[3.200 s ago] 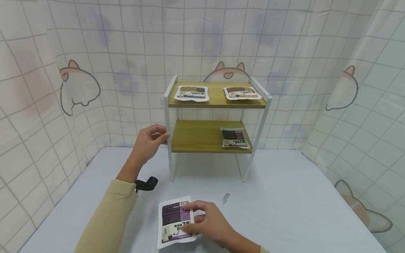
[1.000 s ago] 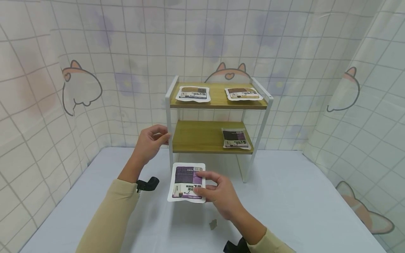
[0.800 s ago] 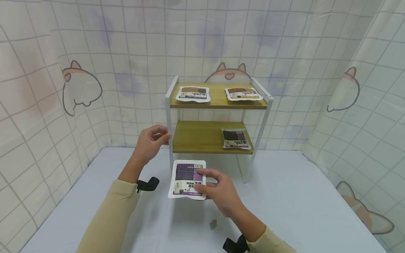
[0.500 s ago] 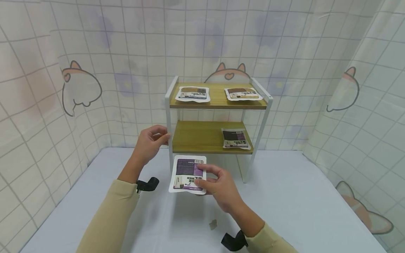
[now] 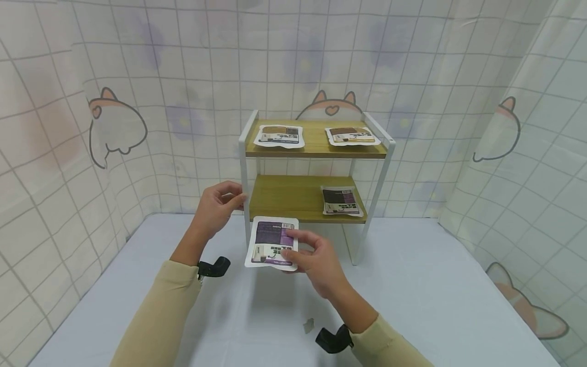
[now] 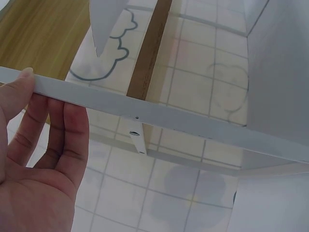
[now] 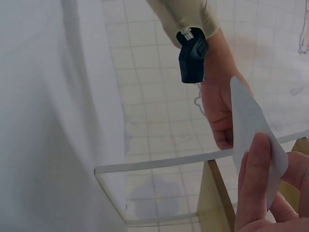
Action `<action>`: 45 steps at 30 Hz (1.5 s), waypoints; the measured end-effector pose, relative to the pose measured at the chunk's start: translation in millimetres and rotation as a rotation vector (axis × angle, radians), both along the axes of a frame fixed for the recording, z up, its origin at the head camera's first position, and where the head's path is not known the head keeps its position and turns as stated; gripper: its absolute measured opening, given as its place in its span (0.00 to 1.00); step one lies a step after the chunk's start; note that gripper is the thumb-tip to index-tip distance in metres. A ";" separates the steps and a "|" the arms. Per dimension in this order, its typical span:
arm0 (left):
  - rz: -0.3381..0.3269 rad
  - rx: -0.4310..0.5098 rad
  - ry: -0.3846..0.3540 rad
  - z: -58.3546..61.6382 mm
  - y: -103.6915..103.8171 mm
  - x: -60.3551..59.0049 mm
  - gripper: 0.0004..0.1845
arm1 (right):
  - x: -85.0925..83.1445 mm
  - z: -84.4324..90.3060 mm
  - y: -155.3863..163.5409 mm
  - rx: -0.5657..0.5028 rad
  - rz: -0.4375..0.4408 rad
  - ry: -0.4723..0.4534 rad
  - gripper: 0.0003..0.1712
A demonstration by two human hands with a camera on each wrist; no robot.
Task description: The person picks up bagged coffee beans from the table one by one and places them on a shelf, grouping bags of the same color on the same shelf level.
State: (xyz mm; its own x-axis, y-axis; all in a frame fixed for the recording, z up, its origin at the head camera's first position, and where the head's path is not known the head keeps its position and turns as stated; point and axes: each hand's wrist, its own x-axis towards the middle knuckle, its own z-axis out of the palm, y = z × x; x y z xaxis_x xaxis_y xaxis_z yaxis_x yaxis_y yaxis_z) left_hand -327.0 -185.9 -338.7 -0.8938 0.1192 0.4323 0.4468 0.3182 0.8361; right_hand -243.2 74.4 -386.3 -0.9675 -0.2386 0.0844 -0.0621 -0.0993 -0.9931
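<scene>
In the centre of the head view the right hand (image 5: 316, 262) pinches a purple pouch (image 5: 272, 242) between thumb and fingers, holding it in the air just before the lower shelf (image 5: 289, 196). The left hand (image 5: 215, 206) has its fingers curled around the white front post (image 5: 244, 173) of the rack. 3 other pouches (image 5: 339, 200) lie on the shelves, 2 of them on top.

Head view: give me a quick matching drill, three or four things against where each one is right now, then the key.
Things:
1. purple pouch
2. left hand
3. dark pouch
4. blue-labelled pouch

Places:
A. lying at the right end of the lower shelf
B. held in the right hand, off the table
C. lying at the left end of the top shelf
D. on the rack's front left post

Pairs: 1-B, 2-D, 3-A, 4-C
</scene>
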 end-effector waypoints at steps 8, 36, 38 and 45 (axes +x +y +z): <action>0.000 0.002 0.010 1.0 0.0 1.1 0.10 | -7.9 5.6 -4.1 0.011 -0.041 -0.005 0.26; 0.009 -0.004 0.002 0.2 -0.1 2.1 0.09 | -26.8 11.9 -11.2 0.031 -0.131 -0.002 0.20; 0.011 -0.002 0.001 0.1 0.1 1.9 0.09 | -27.7 12.0 -11.1 0.033 -0.133 -0.001 0.20; 0.010 -0.006 0.009 -0.7 -0.1 0.2 0.10 | -30.9 14.6 -11.9 0.046 -0.150 0.005 0.18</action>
State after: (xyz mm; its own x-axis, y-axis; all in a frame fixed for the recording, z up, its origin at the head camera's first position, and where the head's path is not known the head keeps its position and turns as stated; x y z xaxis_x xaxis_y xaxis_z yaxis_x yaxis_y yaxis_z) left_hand -326.8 -186.0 -339.4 -0.8909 0.1131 0.4400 0.4515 0.3273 0.8301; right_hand -274.1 62.5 -371.7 -0.9921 -0.0954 0.0816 -0.0777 -0.0435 -0.9960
